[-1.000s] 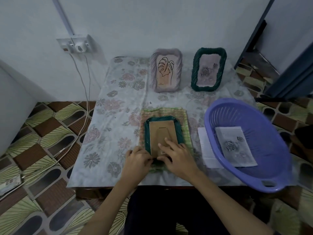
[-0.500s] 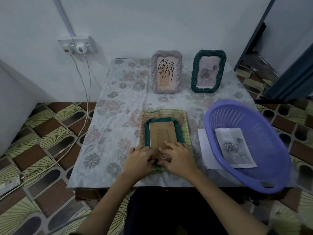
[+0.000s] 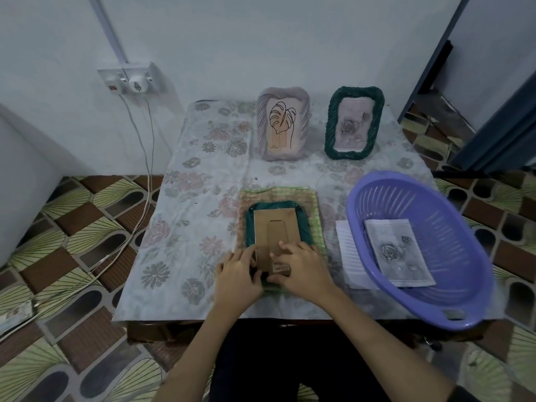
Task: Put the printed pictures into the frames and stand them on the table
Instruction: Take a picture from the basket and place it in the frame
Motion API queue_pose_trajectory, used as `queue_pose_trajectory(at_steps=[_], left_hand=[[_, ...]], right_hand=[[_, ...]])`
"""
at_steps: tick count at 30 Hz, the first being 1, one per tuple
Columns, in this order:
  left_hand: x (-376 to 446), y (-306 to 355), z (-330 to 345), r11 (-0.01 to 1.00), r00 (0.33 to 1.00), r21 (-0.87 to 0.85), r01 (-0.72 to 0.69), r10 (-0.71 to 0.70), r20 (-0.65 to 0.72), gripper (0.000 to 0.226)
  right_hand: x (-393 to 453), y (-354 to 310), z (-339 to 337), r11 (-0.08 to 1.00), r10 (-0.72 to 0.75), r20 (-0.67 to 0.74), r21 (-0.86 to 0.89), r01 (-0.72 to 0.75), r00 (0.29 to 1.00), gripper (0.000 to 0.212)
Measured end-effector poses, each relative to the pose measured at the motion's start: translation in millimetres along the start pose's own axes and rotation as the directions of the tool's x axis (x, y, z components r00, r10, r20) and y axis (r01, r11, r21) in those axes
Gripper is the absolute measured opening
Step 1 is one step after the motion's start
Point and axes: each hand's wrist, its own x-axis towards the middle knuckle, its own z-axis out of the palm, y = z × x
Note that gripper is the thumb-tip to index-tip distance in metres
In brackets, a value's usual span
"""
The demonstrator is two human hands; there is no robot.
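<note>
Both hands, left hand (image 3: 237,275) and right hand (image 3: 301,269), grip the near edge of the brown backing board (image 3: 275,232) on the green frame (image 3: 251,224), face down on the desk (image 3: 185,216). Right beside it, the purple basket (image 3: 452,303) holds one rose picture (image 3: 398,252).

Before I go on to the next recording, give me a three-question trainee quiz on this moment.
1. True or false: the green frame under the hands lies face down, cardboard backing up.
2. How many frames already stand upright at the far end of the table?
3. Where is the loose rose print? A) in the purple basket B) on the woven mat C) on the floor

Key:
1. True. The left hand and the right hand both rest on its near end.
2. Two: the grey frame with a leaf drawing and the dark green frame with a rose.
3. A.
</note>
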Motion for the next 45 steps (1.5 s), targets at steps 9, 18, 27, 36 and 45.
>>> queue_pose_trajectory(at_steps=[9, 18, 27, 36, 45], left_hand=[[29.6, 0.4, -5.2, 0.999, 0.990, -0.031, 0.026, -0.021, 0.140, 0.053], [74.1, 4.1, -14.3, 0.971, 0.935, 0.152, -0.185, 0.126, 0.331, 0.081], [76.5, 4.4, -13.8, 0.935, 0.937, 0.291, -0.203, 0.099, 0.336, 0.077], [74.8, 3.9, -11.0, 0.939, 0.944, 0.283, -0.196, 0.103, 0.314, 0.077], [63.0, 3.2, -6.9, 0.944, 0.993, 0.320, -0.077, 0.045, 0.107, 0.091]], right_hand=[[6.3, 4.5, -4.1, 0.999, -0.036, -0.014, 0.005, 0.036, 0.999, 0.038], [55.1, 38.9, -38.1, 0.953, 0.295, -0.207, 0.138, -0.271, 0.933, 0.031], [77.3, 29.8, -6.4, 0.959, 0.263, -0.363, -0.001, -0.282, 0.894, 0.029], [86.9, 28.1, -12.8, 0.788, 0.520, -0.216, 0.495, -0.367, 0.826, 0.035], [90.7, 32.4, -24.4, 0.946, 0.315, -0.284, 0.169, -0.276, 0.906, 0.034]])
